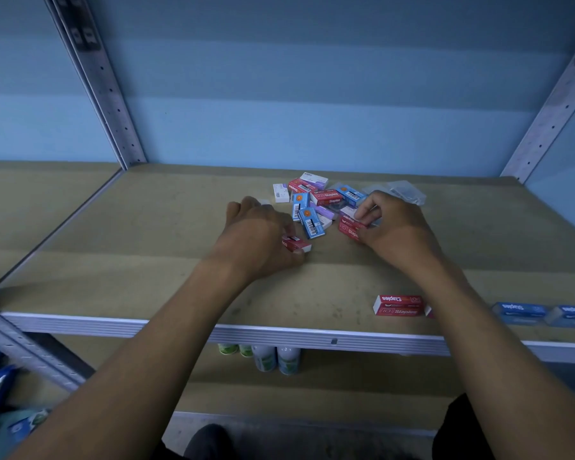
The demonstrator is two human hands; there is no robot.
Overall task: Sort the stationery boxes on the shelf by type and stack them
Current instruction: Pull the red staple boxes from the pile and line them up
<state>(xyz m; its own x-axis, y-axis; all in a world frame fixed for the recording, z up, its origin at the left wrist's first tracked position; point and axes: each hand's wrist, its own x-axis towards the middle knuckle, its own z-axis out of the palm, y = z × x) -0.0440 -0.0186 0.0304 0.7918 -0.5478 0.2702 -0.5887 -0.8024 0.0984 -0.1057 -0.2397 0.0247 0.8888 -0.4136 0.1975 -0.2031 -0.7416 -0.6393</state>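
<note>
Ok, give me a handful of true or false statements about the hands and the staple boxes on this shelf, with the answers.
1. The left hand holds a red box. True.
2. The right hand is empty. False: it grips a red staples box.
3. Blue boxes sit at the shelf's front right edge. True.
4. All mixed boxes are already stacked. False: they lie jumbled.
</note>
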